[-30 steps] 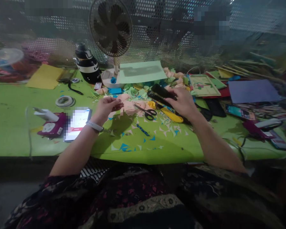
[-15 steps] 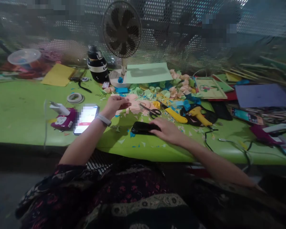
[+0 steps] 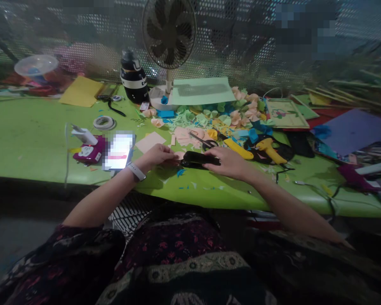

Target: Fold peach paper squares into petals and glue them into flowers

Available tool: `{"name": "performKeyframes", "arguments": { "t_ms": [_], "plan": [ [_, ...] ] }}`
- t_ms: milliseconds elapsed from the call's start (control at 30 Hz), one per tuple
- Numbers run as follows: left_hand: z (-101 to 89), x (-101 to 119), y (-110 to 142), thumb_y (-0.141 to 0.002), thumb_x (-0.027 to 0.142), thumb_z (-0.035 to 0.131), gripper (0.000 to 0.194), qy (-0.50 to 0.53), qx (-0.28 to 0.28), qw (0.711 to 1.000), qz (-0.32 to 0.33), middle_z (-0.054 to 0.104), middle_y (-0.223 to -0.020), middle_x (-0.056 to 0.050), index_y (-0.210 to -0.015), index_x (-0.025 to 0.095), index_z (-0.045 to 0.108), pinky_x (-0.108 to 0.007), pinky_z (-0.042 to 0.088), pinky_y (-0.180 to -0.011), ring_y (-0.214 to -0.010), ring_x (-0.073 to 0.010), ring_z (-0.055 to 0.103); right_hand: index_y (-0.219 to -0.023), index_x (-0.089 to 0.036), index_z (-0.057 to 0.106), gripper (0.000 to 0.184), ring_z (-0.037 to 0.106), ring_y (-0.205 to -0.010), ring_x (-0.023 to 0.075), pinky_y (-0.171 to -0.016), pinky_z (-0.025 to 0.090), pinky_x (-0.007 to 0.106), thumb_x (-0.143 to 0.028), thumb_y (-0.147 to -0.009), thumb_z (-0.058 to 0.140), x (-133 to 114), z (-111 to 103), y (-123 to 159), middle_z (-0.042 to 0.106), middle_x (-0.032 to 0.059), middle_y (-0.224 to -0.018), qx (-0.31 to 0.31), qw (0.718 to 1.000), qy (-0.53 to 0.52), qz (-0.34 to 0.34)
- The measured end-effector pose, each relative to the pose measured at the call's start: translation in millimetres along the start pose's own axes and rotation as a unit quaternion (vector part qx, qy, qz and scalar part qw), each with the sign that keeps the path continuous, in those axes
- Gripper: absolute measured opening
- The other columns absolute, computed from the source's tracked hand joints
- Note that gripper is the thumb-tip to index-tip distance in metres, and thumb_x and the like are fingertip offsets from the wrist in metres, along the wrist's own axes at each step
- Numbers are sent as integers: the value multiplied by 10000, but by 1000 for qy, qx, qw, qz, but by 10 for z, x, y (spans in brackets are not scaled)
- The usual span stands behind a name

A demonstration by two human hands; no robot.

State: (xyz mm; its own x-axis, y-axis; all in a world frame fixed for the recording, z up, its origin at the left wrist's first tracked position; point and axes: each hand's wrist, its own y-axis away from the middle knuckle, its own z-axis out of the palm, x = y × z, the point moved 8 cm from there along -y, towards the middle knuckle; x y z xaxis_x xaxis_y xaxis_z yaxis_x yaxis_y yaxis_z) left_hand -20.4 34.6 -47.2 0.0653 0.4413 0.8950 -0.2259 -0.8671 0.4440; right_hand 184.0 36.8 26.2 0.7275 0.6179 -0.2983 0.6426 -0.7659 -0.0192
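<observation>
My right hand (image 3: 229, 162) is wrapped around the rear of a black stapler (image 3: 195, 159) at the front of the table. At the stapler's mouth, my left hand (image 3: 158, 156) pinches a small piece of pink paper (image 3: 179, 156), mostly covered by the fingers. Just behind my left hand lies a flat pink paper sheet (image 3: 150, 141). Beyond the stapler sit a heap of pink paper pieces (image 3: 186, 136) and dark-handled scissors (image 3: 209, 144).
Folded paper flowers (image 3: 241, 114) and scraps pile up at the back, beside a fan (image 3: 169, 36) and a black bottle (image 3: 135, 82). A yellow glue gun (image 3: 269, 150) lies right. To the left are a lit phone (image 3: 119, 151) and a tape roll (image 3: 104, 123).
My left hand has come from the pink paper heap toward me, bringing a pink piece to the stapler's mouth. The pink sheet beside the heap is now visible.
</observation>
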Motion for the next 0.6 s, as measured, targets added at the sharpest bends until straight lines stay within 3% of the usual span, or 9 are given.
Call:
{"name": "performKeyframes", "arguments": {
  "t_ms": [267,600],
  "plan": [
    [-124,69,47,-737,241,816,173,-67,19,997,30,738,-680,-61,-714,108,706,-272,576,-688,-612,-139,696,-1029,-187,696,340,642,-983,266,-818,480,369,-473,-869,605,-97,-93,-129,704,114,-1054,18,1000,-7,4],
    [162,-9,66,-801,185,758,125,-26,-18,999,-22,760,-775,-99,-723,114,691,-339,581,-819,-720,-167,727,-1039,-172,684,421,613,-1032,259,-913,446,390,-546,-911,540,-347,-198,-467,702,121,-1088,91,992,-84,-25]
  ]
}}
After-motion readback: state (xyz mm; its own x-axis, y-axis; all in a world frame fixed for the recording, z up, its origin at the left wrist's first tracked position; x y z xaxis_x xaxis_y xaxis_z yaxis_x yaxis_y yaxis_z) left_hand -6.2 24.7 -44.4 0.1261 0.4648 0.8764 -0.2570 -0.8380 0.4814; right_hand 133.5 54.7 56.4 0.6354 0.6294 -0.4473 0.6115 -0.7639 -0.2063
